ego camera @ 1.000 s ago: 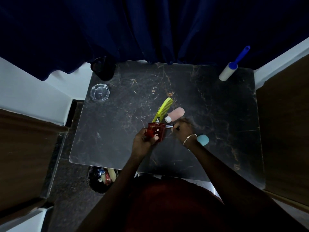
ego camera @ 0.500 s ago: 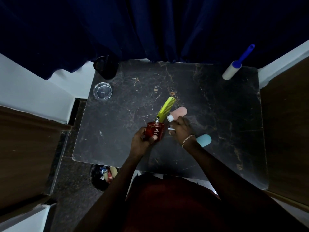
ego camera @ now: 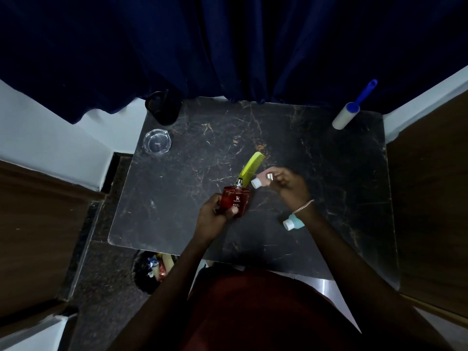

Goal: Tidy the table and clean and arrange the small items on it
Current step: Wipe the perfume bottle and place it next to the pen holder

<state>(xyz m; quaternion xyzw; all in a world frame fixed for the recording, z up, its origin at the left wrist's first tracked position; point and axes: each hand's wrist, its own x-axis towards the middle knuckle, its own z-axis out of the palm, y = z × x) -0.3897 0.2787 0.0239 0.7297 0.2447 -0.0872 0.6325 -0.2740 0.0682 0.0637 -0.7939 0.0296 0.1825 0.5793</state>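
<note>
Red, square-shouldered glass perfume bottle (ego camera: 235, 201) with a bare silver spray nozzle sits clasped in the left hand (ego camera: 212, 219) above the black marble-veined table (ego camera: 177, 198). Right hand (ego camera: 288, 184) pinches a small shiny metal cap (ego camera: 270, 176) over a pink plastic bottle (ego camera: 260, 179), beside a ridged lime-green comb (ego camera: 250, 167).
</note>
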